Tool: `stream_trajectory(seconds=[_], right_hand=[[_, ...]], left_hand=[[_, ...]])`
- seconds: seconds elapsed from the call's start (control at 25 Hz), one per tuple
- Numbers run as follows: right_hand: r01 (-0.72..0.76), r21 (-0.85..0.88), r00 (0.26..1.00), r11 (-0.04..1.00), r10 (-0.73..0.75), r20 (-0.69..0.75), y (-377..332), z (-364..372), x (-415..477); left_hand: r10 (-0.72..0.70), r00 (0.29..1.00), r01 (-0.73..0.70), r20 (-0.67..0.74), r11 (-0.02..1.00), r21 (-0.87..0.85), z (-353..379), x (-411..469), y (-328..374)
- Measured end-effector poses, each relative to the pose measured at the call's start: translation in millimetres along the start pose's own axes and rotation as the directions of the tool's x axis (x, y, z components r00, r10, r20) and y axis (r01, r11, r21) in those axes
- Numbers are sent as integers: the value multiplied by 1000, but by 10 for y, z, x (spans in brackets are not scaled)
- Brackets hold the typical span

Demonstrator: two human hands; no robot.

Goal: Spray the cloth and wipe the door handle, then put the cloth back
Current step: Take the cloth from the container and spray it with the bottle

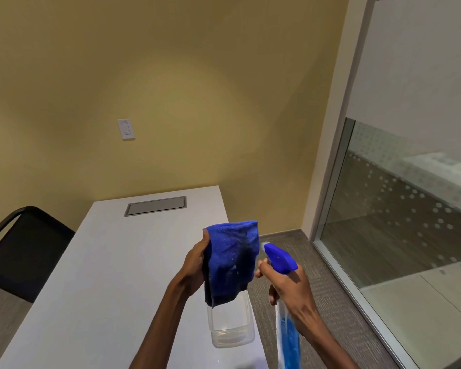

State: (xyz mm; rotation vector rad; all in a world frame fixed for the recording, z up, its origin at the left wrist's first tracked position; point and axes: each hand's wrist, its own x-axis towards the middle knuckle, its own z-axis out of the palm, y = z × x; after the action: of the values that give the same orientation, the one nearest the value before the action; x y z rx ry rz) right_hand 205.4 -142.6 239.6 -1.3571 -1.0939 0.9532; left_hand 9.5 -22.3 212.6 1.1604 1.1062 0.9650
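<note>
the cloth [230, 262], blue and loosely folded, is held up in the air above the near right part of the white counter [112, 275], its lower edge hanging in front of a clear plastic container [230, 330]. at the far left a black chair [19, 249] is cut off by the picture's edge and partly tucked behind the counter. a light switch [126, 129] is seen on the yellow wall, and a grey hatch [155, 205] is set into the counter's far end. the left hand [196, 265] is closed on the cloth's left edge; its fingers are hidden behind the fabric, so only the thumb side is seen. small pale droplets and a dark patch are seen on the cloth's face. the container's upper rim is covered by the cloth. just right of the cloth, the spray bottle [286, 310] is gripped by the right hand [290, 284], the grip being wrapped round the neck with a finger at the trigger; its blue nozzle is pointed at the cloth. the bottle's base is cut off by the lower edge. at the far right a glass wall [410, 209] with frosted dots is seen. no door handle can be made out.
</note>
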Motion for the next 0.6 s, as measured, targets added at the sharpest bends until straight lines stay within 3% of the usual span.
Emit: stream_trajectory(seconds=[0.32, 0.6], right_hand=[[-24, -49, 997, 998, 20, -79, 43, -59, -35], [53, -68, 997, 996, -48, 63, -97, 82, -104]], left_hand=[[-52, 998, 54, 20, 994, -95, -91, -49, 61], [-46, 999, 46, 16, 999, 4, -77, -12, 25]])
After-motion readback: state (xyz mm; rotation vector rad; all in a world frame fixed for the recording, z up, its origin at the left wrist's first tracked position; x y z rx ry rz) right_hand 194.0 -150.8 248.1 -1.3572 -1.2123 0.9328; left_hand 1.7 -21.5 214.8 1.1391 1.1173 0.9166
